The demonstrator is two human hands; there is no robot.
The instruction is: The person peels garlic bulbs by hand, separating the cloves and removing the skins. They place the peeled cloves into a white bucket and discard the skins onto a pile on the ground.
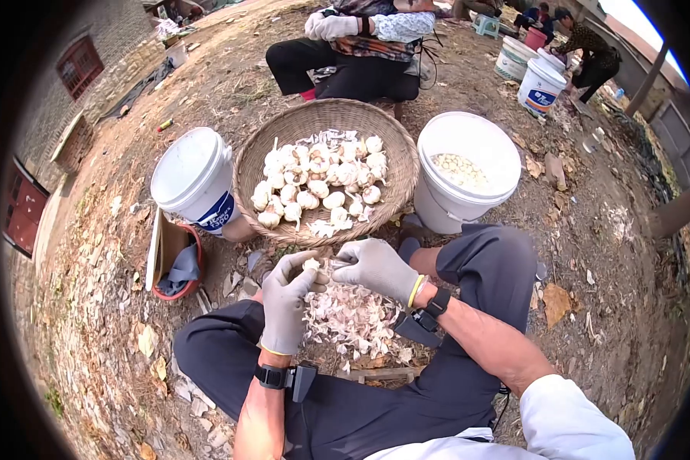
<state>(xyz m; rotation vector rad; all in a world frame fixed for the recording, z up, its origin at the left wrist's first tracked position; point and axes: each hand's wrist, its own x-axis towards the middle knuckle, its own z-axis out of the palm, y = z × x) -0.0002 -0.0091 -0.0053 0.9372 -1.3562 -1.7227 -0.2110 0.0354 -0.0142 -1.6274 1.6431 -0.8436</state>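
My left hand [285,300], in a grey glove, pinches a small pale garlic piece [311,264] between thumb and fingers. Close beside it, my right hand [374,268], also gloved, has its fingers pinched on papery garlic skin [334,264]. Both hands are over a heap of peeled-off skins [353,314] on the ground between my legs. Just beyond them stands a round wicker basket [322,112] with many whole garlic bulbs [308,199]. A white bucket [437,201] right of the basket holds pale peeled cloves [458,167].
Left of the basket stands another white bucket [178,172], with a red tub [199,261] holding dark cloth below it. A person [360,46] in gloves sits beyond the basket. More buckets [543,83] and other people [590,50] are at the upper right.
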